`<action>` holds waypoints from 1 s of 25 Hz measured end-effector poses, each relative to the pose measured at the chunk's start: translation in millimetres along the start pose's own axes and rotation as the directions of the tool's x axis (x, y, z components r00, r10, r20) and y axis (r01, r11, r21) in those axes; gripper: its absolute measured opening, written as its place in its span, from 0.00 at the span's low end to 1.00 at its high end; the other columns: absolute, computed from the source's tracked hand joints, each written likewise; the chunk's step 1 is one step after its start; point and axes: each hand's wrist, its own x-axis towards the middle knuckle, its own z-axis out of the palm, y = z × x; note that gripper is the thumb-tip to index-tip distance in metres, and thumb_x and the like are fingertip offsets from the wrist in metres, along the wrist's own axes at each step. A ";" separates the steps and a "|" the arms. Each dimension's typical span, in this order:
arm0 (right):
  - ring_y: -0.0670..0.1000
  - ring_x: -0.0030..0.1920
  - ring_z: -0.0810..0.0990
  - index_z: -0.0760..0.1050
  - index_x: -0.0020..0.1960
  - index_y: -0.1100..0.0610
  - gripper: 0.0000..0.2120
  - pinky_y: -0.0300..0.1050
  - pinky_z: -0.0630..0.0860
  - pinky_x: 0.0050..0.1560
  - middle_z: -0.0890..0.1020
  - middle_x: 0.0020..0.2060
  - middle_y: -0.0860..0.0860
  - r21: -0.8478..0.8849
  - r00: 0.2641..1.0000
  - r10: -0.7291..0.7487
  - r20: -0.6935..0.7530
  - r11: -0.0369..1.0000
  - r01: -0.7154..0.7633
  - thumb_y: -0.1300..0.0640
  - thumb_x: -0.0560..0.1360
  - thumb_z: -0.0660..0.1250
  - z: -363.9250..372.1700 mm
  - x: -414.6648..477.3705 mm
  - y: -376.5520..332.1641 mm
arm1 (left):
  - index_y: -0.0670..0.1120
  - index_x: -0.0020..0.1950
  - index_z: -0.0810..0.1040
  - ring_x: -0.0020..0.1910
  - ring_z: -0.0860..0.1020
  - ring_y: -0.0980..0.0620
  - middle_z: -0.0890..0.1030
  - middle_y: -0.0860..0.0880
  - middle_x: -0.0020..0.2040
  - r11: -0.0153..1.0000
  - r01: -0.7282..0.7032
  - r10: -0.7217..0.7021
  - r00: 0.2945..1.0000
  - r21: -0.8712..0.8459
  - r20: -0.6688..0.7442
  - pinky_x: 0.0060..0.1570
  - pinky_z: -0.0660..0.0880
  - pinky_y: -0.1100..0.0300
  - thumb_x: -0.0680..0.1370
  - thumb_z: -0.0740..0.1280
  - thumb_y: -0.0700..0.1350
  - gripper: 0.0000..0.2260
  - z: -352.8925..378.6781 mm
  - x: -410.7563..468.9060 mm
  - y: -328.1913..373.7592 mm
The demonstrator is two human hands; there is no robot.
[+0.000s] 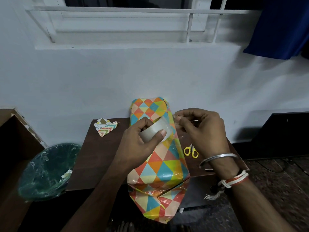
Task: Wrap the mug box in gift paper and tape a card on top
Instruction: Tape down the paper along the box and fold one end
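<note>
Now, tape is held above the wrapped mug box (160, 158).
The left grip (142, 137) closes round the tape roll (154, 130); the right grip (200, 129) pinches its free end; box on the table (100, 156) just beneath.

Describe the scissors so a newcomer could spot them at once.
Find the dark table against the white wall. Right of the wrapped box, half hidden behind the right hand, lie the scissors. Only they have yellow loop handles.

Tape roll (156, 131) above wrapped box (158, 158)
</note>
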 end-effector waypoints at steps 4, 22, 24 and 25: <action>0.43 0.37 0.85 0.88 0.47 0.54 0.02 0.37 0.81 0.43 0.87 0.36 0.44 -0.034 0.999 -0.039 0.019 0.999 0.040 0.60 0.76 0.75 -2.8 -1.1 0.2 | 0.56 0.56 0.73 0.34 0.76 0.54 0.73 0.53 0.34 0.999 0.041 -0.040 0.999 -0.029 0.029 0.35 0.74 0.59 0.71 0.75 0.63 0.21 -1.6 -1.3 -0.9; 0.41 0.41 0.85 0.88 0.50 0.49 0.04 0.37 0.80 0.44 0.87 0.39 0.40 -0.109 0.961 -0.178 0.214 0.973 0.205 0.55 0.77 0.75 -16.9 3.8 -13.5 | 0.52 0.66 0.73 0.59 0.79 0.52 0.79 0.54 0.60 0.977 0.122 -0.050 0.930 -0.176 0.365 0.57 0.80 0.48 0.75 0.72 0.57 0.22 5.2 -10.3 15.6; 0.41 0.42 0.86 0.88 0.49 0.49 0.04 0.41 0.81 0.46 0.87 0.40 0.40 -0.119 0.963 -0.173 0.204 0.972 0.200 0.56 0.76 0.75 -14.0 3.6 -11.2 | 0.50 0.61 0.73 0.54 0.79 0.49 0.77 0.50 0.56 0.951 0.179 -0.070 0.918 -0.251 0.389 0.53 0.79 0.47 0.74 0.72 0.57 0.20 7.1 -11.4 17.2; 0.42 0.42 0.86 0.88 0.48 0.49 0.03 0.43 0.82 0.46 0.87 0.40 0.40 -0.125 0.965 -0.173 0.197 0.972 0.199 0.56 0.76 0.76 -13.2 3.7 -9.9 | 0.49 0.58 0.73 0.51 0.78 0.50 0.77 0.50 0.54 0.937 0.205 -0.081 0.916 -0.284 0.393 0.50 0.78 0.49 0.74 0.72 0.57 0.18 8.3 -12.2 18.9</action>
